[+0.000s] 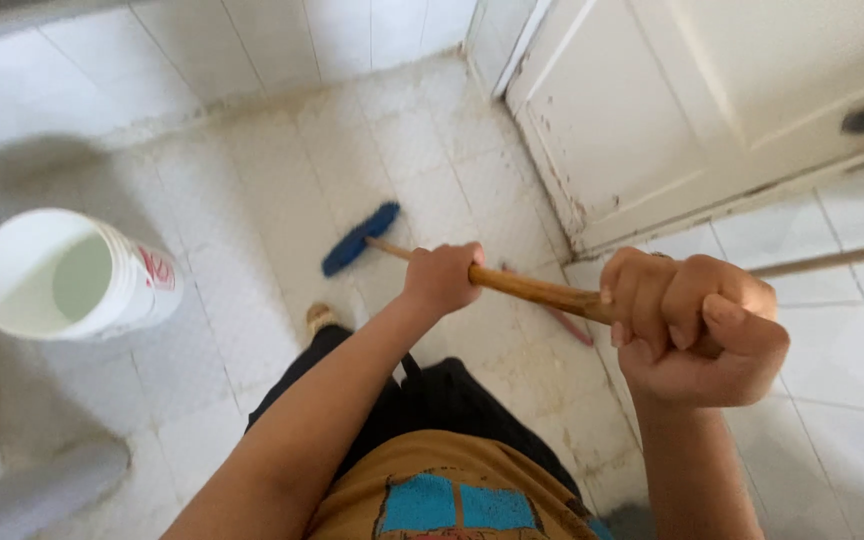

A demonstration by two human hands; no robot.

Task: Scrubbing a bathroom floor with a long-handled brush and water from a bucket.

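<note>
A wooden broom handle [532, 290] runs from lower right down to a blue brush head [360, 238] resting on the dirty white tiled floor [282, 190]. My left hand [440, 280] grips the handle lower down, closer to the brush. My right hand [697, 325] is closed around the handle's upper part, near the camera. Below the handle I see my dark trousers, an ochre shirt with a blue print, and one foot [320, 318] on the tiles.
A white plastic bucket [62, 275] holding some water stands at the left. A white door [672, 110] with a stained lower edge is at the upper right. A second wooden stick [832, 260] lies along the right side. Something pink [572, 328] lies beneath the handle.
</note>
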